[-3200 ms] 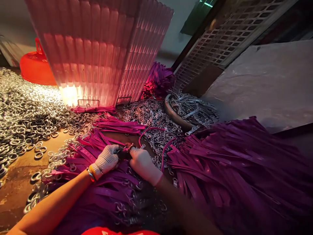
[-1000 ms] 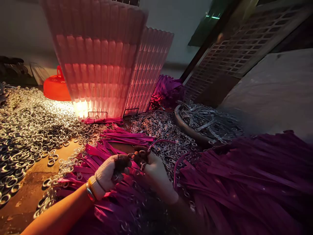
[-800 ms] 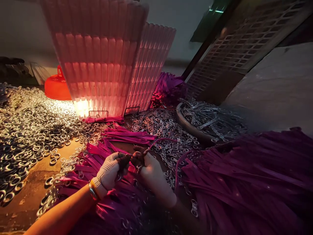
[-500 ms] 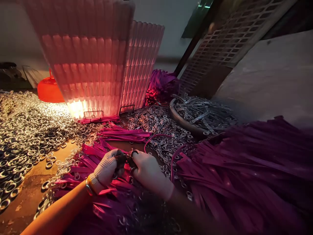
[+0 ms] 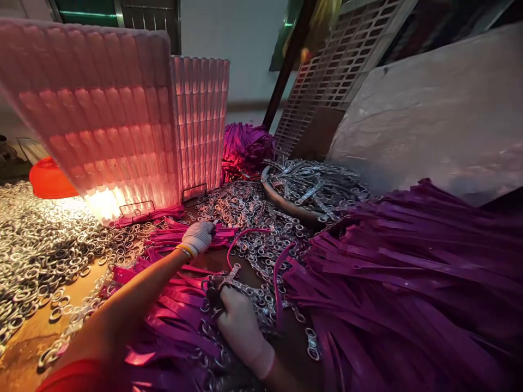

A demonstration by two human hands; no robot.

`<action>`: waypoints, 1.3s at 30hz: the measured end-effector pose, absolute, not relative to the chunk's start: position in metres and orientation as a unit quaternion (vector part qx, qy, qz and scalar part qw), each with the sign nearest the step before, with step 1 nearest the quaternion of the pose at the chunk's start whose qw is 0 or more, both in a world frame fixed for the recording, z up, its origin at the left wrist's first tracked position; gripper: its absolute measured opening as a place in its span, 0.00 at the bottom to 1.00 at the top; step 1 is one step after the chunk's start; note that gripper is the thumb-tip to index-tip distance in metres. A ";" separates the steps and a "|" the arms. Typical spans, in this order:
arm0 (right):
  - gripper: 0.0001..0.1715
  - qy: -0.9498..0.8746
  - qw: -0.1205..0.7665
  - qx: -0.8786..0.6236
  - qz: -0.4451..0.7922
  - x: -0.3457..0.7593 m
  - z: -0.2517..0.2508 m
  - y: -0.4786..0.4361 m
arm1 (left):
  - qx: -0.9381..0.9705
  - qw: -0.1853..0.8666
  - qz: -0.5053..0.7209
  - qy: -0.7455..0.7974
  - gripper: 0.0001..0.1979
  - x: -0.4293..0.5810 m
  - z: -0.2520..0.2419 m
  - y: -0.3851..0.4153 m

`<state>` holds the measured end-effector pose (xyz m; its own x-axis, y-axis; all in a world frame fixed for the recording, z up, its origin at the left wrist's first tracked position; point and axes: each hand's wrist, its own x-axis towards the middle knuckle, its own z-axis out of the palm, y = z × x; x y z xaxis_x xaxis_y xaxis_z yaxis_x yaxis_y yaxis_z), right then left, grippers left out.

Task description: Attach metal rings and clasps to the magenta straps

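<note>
My left hand (image 5: 198,238), in a white knit glove with dark fingertips, reaches forward onto a small stack of purple straps (image 5: 224,234). Its fingers are curled, and whatever lies between them is hidden. Lower and nearer to me, my right hand (image 5: 239,321), in a pale glove with dark fingertips, is closed around a silvery metal link with ring ends (image 5: 232,273); the link sticks out above the thumb. Beneath both hands lie more purple straps (image 5: 175,307), several with metal rings at their ends.
Loose metal rings (image 5: 44,239) are heaped at left beside an orange lamp (image 5: 51,178). Ribbed translucent panels (image 5: 110,125) stand behind. A round basin (image 5: 281,198) holds metal links at the back, with more links (image 5: 253,204) around it. Purple straps (image 5: 392,261) pile up at right.
My hands, together before, have moved apart. The left has gone forward to the strap stack; the right has come down and nearer, with a metal link now showing. The view has shifted right.
</note>
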<state>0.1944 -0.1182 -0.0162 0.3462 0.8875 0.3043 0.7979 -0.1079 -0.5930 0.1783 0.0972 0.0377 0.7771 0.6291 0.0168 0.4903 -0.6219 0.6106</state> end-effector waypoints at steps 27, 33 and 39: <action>0.10 -0.693 0.124 -0.709 0.038 0.158 0.054 -0.098 | 0.656 0.665 0.114 0.337 0.07 0.010 0.061 -0.009; 0.14 -0.647 0.093 -0.756 0.032 0.158 0.060 -0.108 | 0.796 0.518 0.114 0.292 0.05 0.012 0.053 -0.010; 0.14 -0.646 0.042 -0.752 0.121 0.164 0.071 -0.109 | 0.728 0.582 0.162 0.325 0.08 0.008 0.046 -0.020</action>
<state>0.1638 -0.1089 0.0707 0.1357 0.9826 -0.1271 0.9623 -0.1613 -0.2192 0.0075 -0.0199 0.0455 0.7359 0.6618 -0.1433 0.2852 -0.1109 0.9520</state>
